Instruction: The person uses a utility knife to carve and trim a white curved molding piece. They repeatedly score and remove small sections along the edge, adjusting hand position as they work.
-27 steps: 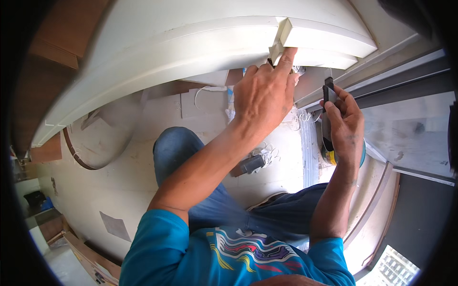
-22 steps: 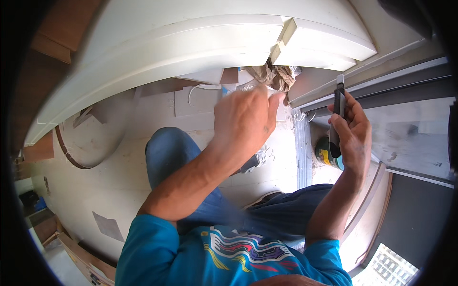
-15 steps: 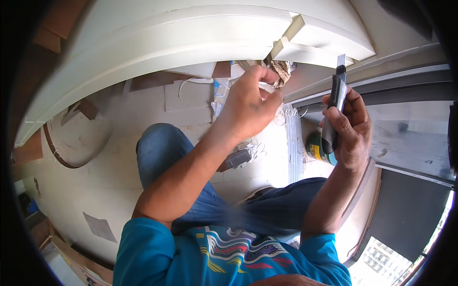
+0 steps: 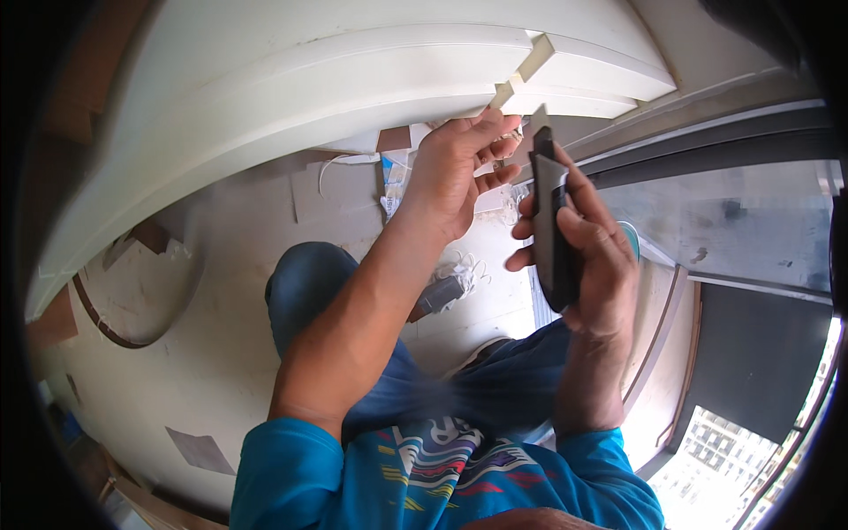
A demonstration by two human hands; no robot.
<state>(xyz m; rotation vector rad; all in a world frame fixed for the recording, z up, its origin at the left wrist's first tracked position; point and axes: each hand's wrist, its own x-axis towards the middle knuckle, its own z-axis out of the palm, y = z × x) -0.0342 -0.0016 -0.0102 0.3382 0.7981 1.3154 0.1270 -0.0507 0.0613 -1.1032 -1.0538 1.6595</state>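
Observation:
My right hand (image 4: 594,243) is closed round a utility knife (image 4: 549,208) with a grey and black handle. Its short blade points up toward a white panel (image 4: 389,75). To its left, my left hand (image 4: 455,172) has its fingers apart, and the upper fingertips reach the panel's lower edge. They are just below a narrow notch (image 4: 523,71) between two white sections. Crumpled brown paper (image 4: 518,131) shows only in part behind those fingers. The blade is a little apart from the left fingertips.
On the floor between my knees lies a dark grey block (image 4: 440,294) beside tangled white cord (image 4: 471,272). A curved brown strip (image 4: 99,318) and a flat grey piece (image 4: 201,450) lie to the left. A window frame (image 4: 724,137) and glass run along the right.
My right hand has brought the knife leftward, close to my left hand. My left hand has shifted slightly left and its fingers have spread. The crumpled paper is more hidden.

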